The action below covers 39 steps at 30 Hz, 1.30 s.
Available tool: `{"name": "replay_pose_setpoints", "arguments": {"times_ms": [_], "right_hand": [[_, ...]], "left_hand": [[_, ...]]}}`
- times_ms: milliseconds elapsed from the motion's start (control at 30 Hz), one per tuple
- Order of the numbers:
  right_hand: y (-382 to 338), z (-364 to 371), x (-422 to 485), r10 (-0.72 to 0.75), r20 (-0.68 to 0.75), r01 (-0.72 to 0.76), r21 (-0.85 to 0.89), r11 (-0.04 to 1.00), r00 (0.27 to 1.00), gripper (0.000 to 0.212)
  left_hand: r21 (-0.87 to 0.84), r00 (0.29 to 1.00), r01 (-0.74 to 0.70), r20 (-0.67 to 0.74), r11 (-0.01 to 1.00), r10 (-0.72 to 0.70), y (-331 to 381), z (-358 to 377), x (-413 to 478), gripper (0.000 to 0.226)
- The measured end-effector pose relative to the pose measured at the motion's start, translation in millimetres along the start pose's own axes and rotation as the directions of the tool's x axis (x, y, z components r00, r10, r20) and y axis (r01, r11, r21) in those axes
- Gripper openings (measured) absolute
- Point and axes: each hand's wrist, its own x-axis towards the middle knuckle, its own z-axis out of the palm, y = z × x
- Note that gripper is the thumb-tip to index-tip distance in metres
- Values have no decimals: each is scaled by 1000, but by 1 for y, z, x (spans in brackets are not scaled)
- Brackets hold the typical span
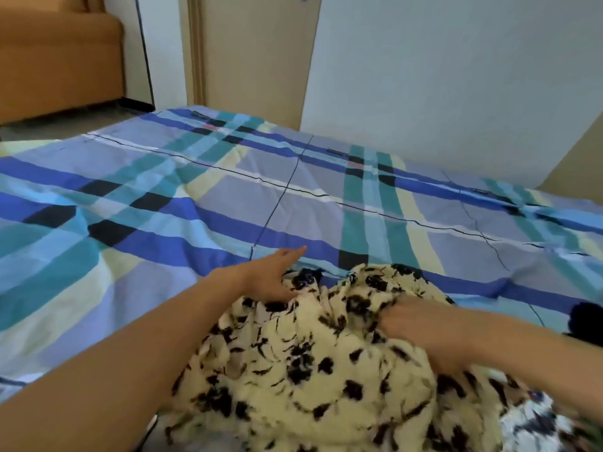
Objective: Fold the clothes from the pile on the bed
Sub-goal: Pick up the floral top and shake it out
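head view | cream garment (310, 370) with black flower print, crumpled at near edge of bed (163, 197) (plaid in blue, teal and yellow) | left hand (274, 275) released, fingers straight, resting on garment's far left edge | right hand (421, 324) grasping bunched fabric on garment's right side, fingertips sunk in folds, blurred

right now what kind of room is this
Most likely a bedroom: a plaid-sheeted bed fills the view, a cream black-print garment lies on it, and a door stands behind.
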Motion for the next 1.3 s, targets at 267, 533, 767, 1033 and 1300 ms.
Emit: {"name": "replay_pose_setpoints", "arguments": {"times_ms": [267, 533, 767, 1033, 1300], "right_hand": [[106, -74, 14, 100, -588, -421, -440, 793, 803, 35], [103, -118, 21, 563, -640, -399, 399, 825, 523, 49], [-14, -58, 34, 386, -319, 114, 876, 469, 865, 80], [5, 7, 20, 768, -162, 224, 974, 25, 620, 42], [25, 32, -51, 721, -65, 563, 675, -478, 690, 32]], "left_hand": [[-143, 991, -113, 60, 983, 122, 56, -5, -8, 32], [-781, 860, -195, -427, 593, -279, 61, -47, -24, 21], [-942, 957, -247, -274, 228, -98, 93, -47, -30, 27], [-842, 926, -371, -367, 393, 90, 94, -49, -35, 44], [-329, 900, -394, -330, 858, 286, 95, -9, -27, 102]]}}
